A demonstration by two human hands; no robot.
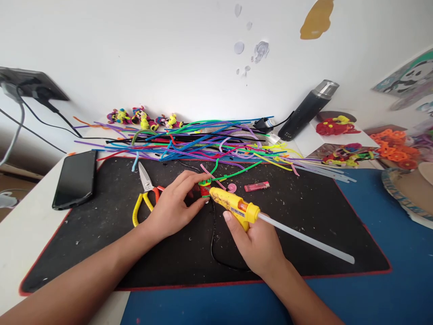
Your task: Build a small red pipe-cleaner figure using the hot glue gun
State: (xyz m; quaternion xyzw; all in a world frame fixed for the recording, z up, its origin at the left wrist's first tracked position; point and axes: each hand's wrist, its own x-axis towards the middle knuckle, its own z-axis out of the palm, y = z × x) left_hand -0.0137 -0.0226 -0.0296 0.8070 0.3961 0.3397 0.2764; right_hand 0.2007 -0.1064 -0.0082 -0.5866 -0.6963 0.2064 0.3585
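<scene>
My right hand [259,246] is wrapped round the grip of a yellow hot glue gun [227,201], with a long translucent glue stick [307,238] coming out of its back end. The gun's tip points left at a small red and green pipe cleaner piece [204,188], pinched between the fingers and thumb of my left hand [177,203]. Whether the tip touches the piece I cannot tell. Just beyond lie a green pipe cleaner [237,172] and a small pink coil [232,188]. Scissors [146,189] with yellow and orange handles lie partly behind my left hand.
A black mat [304,216] covers the work area. Many loose pipe cleaners [203,140] lie along the wall. A phone [76,179] sits left, a pink lighter [256,186] right of centre, a dark thermos [306,110] leans at the back. A black cord [214,243] crosses the mat.
</scene>
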